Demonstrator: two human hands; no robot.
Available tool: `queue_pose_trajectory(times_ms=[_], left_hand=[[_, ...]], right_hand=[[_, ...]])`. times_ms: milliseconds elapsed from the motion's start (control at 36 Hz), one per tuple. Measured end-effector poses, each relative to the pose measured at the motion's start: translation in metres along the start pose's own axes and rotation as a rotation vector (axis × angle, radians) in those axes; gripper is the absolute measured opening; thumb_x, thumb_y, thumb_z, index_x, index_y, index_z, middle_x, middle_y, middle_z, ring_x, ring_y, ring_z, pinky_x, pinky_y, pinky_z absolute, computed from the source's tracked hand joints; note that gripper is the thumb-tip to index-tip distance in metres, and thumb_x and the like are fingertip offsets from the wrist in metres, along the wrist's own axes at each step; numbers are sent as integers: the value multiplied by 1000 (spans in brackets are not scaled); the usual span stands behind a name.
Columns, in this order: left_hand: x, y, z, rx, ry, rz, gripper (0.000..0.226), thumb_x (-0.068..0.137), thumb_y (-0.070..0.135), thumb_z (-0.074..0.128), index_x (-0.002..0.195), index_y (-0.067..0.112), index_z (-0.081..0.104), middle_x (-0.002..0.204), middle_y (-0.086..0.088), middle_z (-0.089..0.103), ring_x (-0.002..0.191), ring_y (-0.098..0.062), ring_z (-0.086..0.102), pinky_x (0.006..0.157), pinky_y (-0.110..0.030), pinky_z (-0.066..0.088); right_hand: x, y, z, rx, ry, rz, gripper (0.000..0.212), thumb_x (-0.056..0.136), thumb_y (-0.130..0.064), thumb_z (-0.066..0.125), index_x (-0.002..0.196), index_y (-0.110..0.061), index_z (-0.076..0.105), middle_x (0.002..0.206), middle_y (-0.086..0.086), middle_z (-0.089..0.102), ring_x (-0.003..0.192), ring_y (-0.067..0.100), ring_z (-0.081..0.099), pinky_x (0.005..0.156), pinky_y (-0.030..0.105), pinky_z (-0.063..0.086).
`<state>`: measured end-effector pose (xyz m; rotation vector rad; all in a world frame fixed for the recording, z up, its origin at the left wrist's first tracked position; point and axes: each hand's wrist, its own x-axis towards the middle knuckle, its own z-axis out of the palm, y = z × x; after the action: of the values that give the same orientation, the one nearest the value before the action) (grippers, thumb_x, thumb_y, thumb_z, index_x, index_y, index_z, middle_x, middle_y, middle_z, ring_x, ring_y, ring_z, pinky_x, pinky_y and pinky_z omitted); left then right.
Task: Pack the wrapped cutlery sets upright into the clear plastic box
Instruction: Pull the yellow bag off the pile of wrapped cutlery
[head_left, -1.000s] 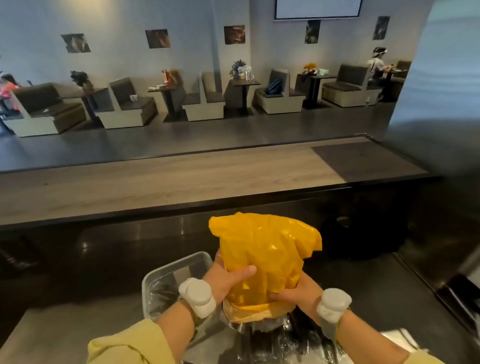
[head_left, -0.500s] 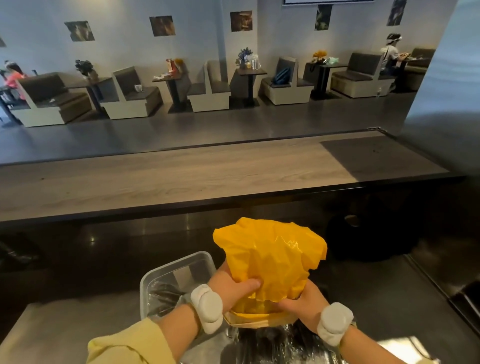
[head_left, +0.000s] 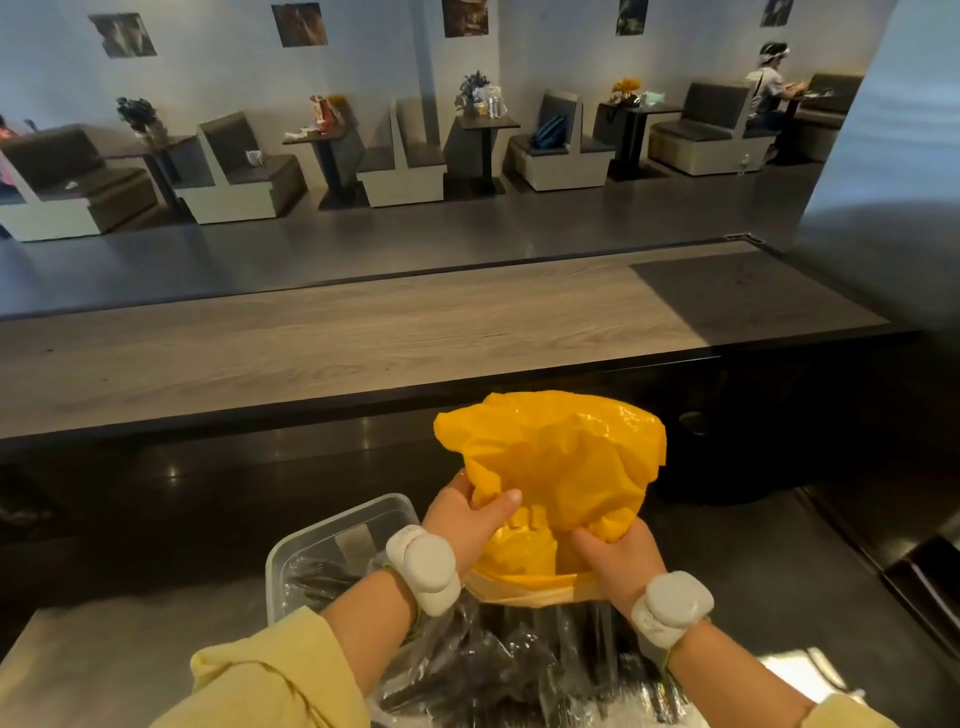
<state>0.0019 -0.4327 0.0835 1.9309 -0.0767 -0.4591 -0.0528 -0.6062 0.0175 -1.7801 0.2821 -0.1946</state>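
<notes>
At the left, the clear plastic box (head_left: 291, 558) stands on the worktop (head_left: 104, 654). Its near right corner is hidden behind the left wrist band (head_left: 423, 569). Dark cutlery is dimly made out inside, but whether it is upright cannot be told. The yellow bag (head_left: 561, 457) is pinched by the left hand (head_left: 460, 525) between thumb and curled fingers. Beneath the bag, the wrapped cutlery sets (head_left: 519, 665) are heaped, cut off by the bottom edge. The bag's lower right is gripped by the right hand (head_left: 618, 553), whose fingers are hidden in the folds. A wooden ledge (head_left: 363, 338) is seen beyond.
</notes>
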Motion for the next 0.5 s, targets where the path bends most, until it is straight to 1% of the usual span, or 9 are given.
queue_pose_trajectory(times_ms=[28,56,111,139,222,306,389,444,500], left_hand=[[1,1,0,20,-25,-4,43,91,33,60,130,21,46,122,0,59,118,-24,55,98,-35,43],[3,2,1,44,-41,-6,41,92,33,58,130,22,46,122,0,59,118,-24,54,97,-33,43],[5,3,3,83,-51,-4,38,93,32,57,129,21,48,124,-2,59,118,-25,54,94,-31,42],[5,4,5,94,-50,2,38,93,32,56,129,20,49,125,-3,59,118,-26,54,93,-30,42],[6,10,8,96,-22,31,36,94,31,56,127,19,50,120,-4,59,115,-25,55,91,-29,41],[6,16,7,75,-3,75,32,94,30,56,124,22,48,109,3,55,105,-18,53,85,-27,39],[8,18,5,87,24,101,25,94,27,56,116,24,44,103,6,52,96,-14,51,81,-26,38],[6,19,3,91,38,122,28,94,25,56,120,20,45,101,6,51,93,-12,49,80,-25,37],[5,19,1,80,45,142,32,94,23,56,125,18,46,103,6,52,95,-11,49,81,-25,38]], right_hand=[[2,-4,-3,-10,6,-4,7,82,-2,65,83,4,61,74,21,63,74,30,63,61,18,50],[6,-8,-5,-6,9,-16,10,84,0,64,85,-11,63,77,9,65,76,21,63,60,10,47],[11,-11,-9,-13,7,-55,30,86,-3,63,89,-32,56,85,-8,62,80,5,58,62,8,44],[13,-13,-10,-18,25,-61,31,86,-5,64,88,-34,54,86,-9,60,80,6,57,64,11,43],[16,-17,-15,-3,79,-69,23,87,-8,65,95,-27,54,88,-3,59,83,15,54,75,26,41],[18,-25,-18,8,92,-78,32,86,-11,67,109,-24,50,91,-11,54,82,5,49,79,27,39],[20,-26,-21,-46,84,-91,32,84,-17,69,108,-27,49,94,-5,57,87,13,52,80,30,40],[24,-23,-23,-80,96,-103,34,83,-21,71,110,-27,51,100,-1,59,93,17,54,80,30,42],[25,-23,-25,-87,108,-118,37,81,-23,72,112,-29,51,102,-3,59,93,14,55,80,29,42]])
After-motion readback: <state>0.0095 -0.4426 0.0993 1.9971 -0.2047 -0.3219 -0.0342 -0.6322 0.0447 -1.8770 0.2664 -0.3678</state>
